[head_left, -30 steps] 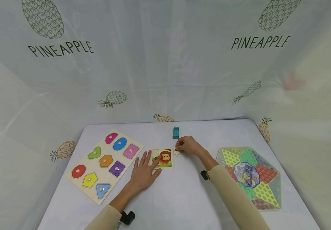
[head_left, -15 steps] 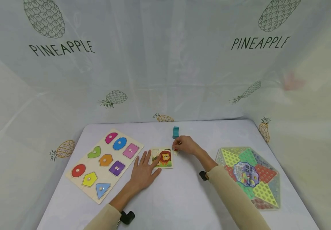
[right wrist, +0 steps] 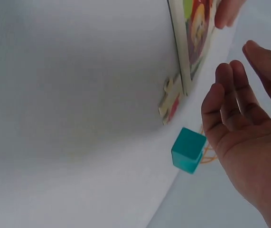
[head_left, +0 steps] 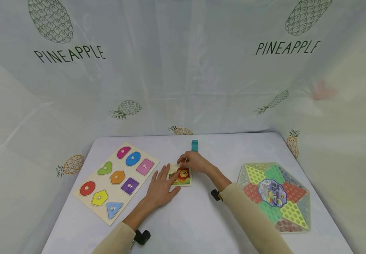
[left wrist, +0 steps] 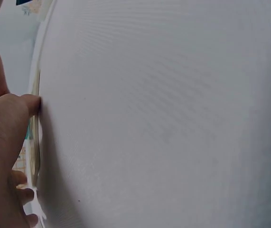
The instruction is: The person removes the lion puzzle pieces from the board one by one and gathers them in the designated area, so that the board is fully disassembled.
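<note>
Shape board (head_left: 114, 192): lies flat at the left of the counter (head_left: 195, 218), set at a slant, coloured knobbed shapes seated.
Left hand (head_left: 160, 190): grip released; fingers extended and spread, index finger resting on the puzzle.
Lion puzzle (head_left: 184, 177): flat mid-counter, under the left fingers and beside the right fingertips.
Loose piece (right wrist: 172, 100): on the counter at the puzzle's edge; contact cannot be told.
Teal block (head_left: 195, 145): near the far edge, beyond the right hand.
Right hand (head_left: 198, 164): grip released; fingers loosely bent over the puzzle's far edge, nothing visible between them.
Star-patterned board (head_left: 273, 197): flat at the right, near the right sleeve.
</note>
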Demonstrator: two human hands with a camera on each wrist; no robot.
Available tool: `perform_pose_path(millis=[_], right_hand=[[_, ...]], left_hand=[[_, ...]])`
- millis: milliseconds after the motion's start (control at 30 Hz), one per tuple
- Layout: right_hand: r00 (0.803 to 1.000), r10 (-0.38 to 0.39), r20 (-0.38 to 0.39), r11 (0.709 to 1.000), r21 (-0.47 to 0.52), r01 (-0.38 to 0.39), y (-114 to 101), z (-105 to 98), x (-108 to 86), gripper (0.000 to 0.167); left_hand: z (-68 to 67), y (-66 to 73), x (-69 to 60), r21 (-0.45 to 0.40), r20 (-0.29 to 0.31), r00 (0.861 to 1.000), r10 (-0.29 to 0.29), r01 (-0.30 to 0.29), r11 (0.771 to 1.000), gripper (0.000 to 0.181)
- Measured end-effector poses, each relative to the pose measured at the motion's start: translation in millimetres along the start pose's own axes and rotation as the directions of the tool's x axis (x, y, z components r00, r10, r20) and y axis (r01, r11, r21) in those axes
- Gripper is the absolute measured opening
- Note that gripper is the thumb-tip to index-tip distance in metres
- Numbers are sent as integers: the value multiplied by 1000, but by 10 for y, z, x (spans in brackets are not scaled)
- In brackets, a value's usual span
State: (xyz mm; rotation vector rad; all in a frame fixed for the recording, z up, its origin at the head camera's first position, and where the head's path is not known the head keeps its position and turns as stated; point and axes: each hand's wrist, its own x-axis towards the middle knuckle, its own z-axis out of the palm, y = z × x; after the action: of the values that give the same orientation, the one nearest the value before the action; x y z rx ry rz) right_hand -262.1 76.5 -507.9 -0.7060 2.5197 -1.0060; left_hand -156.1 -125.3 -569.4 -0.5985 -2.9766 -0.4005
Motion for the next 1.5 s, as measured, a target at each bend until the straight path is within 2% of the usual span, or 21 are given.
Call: perform_pose_path(millis=[167, 333, 433, 633, 733, 933, 1500], right_hand=[[999, -2, 53, 999, -41, 4, 22, 99, 40, 21], [997, 17, 70, 998, -66, -12, 31, 154, 72, 24], [997, 4, 76, 995, -100, 4, 13, 174, 83, 25], [997, -42, 71, 967, -249, 59, -16, 229, 110, 26], [996, -49, 68, 956, -286, 66, -9, 243, 125, 27], [998, -31, 62, 955, -293, 47, -19, 244, 130, 34], [999, -23, 22, 952, -306, 29, -70, 314, 99, 37]], left_hand=[[3, -12, 24, -4, 16, 1000, 19, -19, 1000, 64], [4, -17, 20, 1, 34, 999, 25, -25, 1000, 63], [0, -14, 18, 5, 32, 999, 32, -32, 999, 62], [1, -13, 15, 5, 34, 999, 31, -31, 1000, 61], [-1, -14, 12, 5, 39, 999, 22, -23, 1000, 61], [-1, -15, 9, 16, 35, 999, 17, -18, 1000, 61], [-3, -19, -4, 2, 22, 1000, 14, -14, 1000, 60]])
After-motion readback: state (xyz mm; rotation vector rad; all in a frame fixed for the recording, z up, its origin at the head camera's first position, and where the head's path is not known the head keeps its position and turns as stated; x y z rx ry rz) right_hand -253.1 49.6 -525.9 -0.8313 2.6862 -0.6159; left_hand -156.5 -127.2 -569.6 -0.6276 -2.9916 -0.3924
